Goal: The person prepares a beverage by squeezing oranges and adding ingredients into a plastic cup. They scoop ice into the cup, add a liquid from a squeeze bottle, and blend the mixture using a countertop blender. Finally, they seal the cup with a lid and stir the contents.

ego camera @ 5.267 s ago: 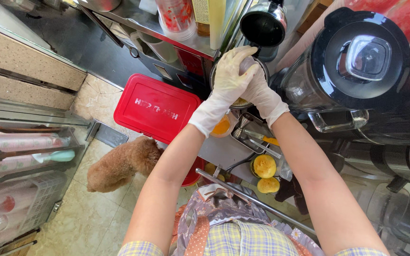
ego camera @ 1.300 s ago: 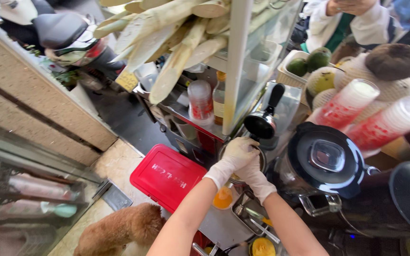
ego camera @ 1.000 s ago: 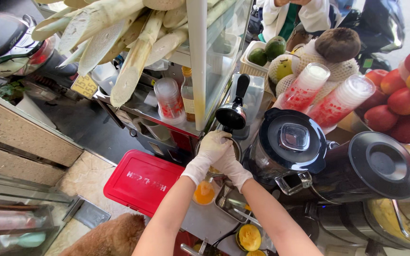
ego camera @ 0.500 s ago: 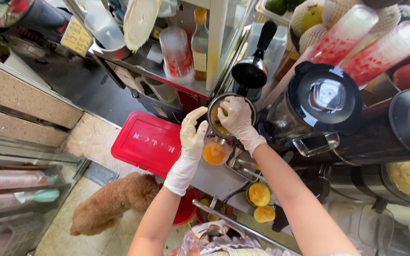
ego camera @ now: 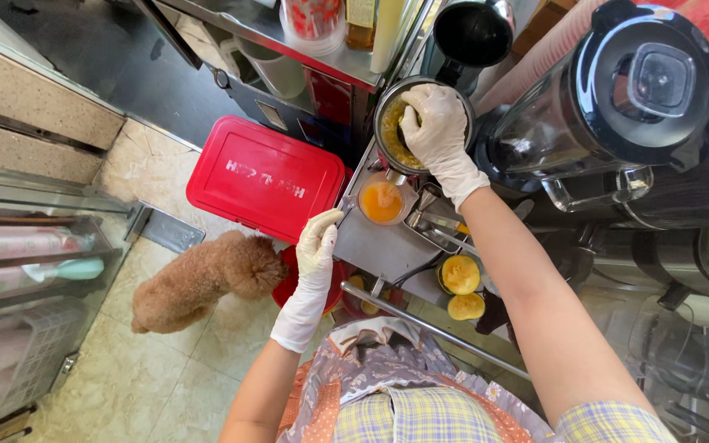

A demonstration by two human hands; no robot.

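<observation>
My right hand is down in the metal juicer bowl at twelve o'clock, gloved fingers curled onto the yellow pulp; my left hand hangs free at nine o'clock off the bench, fingers loosely apart, holding nothing; the cup of orange juice sits just below the bowl, between both hands, nearer the right.

shiny metal bowl, glossy red plastic lid

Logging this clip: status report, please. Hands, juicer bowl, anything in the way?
Right hand inside the metal juicer bowl, on pulp. Left hand open, empty, below the counter edge. Cup of orange juice under the bowl. Brown dog underfoot.
</observation>
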